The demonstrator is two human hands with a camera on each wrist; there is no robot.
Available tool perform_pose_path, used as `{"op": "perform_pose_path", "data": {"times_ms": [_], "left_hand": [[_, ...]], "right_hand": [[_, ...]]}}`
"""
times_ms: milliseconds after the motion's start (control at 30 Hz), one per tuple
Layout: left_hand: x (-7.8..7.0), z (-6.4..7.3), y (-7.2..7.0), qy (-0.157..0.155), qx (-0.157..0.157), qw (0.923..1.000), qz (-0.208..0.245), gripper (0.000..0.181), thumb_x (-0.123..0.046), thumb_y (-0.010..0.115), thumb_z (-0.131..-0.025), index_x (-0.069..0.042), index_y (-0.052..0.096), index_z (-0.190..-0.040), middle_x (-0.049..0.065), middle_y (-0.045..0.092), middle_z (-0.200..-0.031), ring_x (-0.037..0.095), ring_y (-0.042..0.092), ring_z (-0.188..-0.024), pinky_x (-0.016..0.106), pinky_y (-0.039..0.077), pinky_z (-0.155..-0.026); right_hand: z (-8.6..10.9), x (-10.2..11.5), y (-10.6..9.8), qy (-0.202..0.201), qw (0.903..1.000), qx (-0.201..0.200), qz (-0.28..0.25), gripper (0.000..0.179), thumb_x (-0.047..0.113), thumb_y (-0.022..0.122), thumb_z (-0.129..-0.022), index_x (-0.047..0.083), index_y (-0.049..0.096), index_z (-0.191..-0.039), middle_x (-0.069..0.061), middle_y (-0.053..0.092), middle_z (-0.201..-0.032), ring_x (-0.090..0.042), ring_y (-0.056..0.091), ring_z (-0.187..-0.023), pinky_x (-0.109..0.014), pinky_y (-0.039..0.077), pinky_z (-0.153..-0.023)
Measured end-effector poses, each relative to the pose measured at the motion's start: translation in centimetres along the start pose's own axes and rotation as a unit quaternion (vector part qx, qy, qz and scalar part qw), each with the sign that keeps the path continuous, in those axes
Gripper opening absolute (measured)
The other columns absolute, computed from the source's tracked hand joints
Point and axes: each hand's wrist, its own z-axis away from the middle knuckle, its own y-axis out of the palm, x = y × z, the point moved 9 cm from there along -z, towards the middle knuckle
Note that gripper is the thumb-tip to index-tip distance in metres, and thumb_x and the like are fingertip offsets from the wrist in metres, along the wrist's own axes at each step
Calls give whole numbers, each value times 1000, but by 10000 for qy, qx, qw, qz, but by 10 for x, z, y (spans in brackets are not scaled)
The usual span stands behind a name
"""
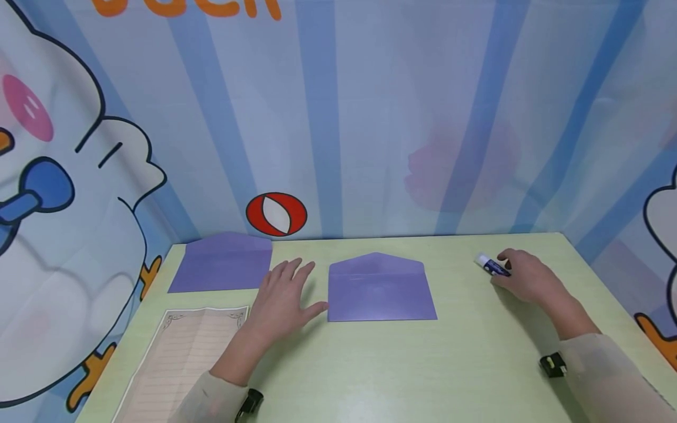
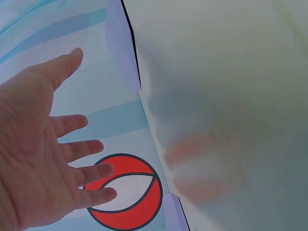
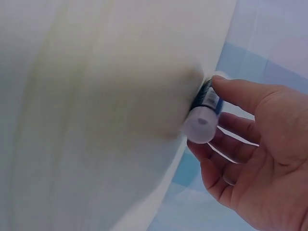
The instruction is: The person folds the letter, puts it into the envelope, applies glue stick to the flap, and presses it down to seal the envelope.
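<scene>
Your right hand [image 1: 530, 278] pinches the glue stick [image 1: 492, 265] between thumb and fingers, far right on the table [image 1: 423, 370], its long axis slanting away leftward. Your left hand [image 1: 281, 304], spread and empty, is farther off.

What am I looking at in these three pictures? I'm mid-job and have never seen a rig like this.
There's no robot here: a person works with a bare left hand and right hand. The wide picture comes from a head-worn camera looking forward and down; the other two come from cameras on each wrist. On the table lie a far-left purple envelope, a middle purple envelope and a lined sheet. The right hand pinches a small tube, perhaps a glue stick. The left hand, fingers spread, holds nothing beside the middle envelope.
</scene>
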Motion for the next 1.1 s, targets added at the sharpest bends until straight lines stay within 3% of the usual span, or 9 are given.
{"op": "perform_pose_path", "data": {"times_ms": [233, 467, 767, 1100], "left_hand": [[-4, -6, -6, 22, -53, 9999, 159, 84, -49, 81, -93, -9, 47, -159, 20, 46, -159, 43, 41, -147, 64, 33, -119], [-11, -24, -7, 27, -32, 9988, 497, 81, -46, 80, -94, -9, 48, -158, 18, 49, -157, 41, 47, -142, 61, 40, -115], [-13, -57, 7, -171, 318, 9950, 932, 70, -36, 78, -98, -7, 51, -156, 15, 52, -154, 38, 51, -139, 53, 45, -114], [-14, -90, 31, -206, 587, 9940, 900, 50, -19, 75, -101, -5, 62, -147, 15, 60, -147, 33, 55, -138, 47, 46, -114]], "right_hand": [[-2, 27, -13, -328, 9985, -437, 50, 57, 22, 70, -103, -14, 51, -144, -38, 57, -131, -53, 59, -114, -65, 51, -89], [-13, 65, -12, -607, 9965, -287, -503, 55, 20, 70, -104, -12, 52, -144, -35, 58, -136, -51, 59, -121, -63, 51, -96], [-30, 113, 14, -1031, 9907, -108, -883, 46, 16, 70, -103, -9, 58, -140, -29, 63, -134, -43, 63, -117, -56, 54, -96], [-53, 145, 47, -1156, 9922, 149, -447, 39, 11, 72, -101, -9, 63, -134, -23, 68, -123, -39, 65, -114, -53, 55, -96]]}}
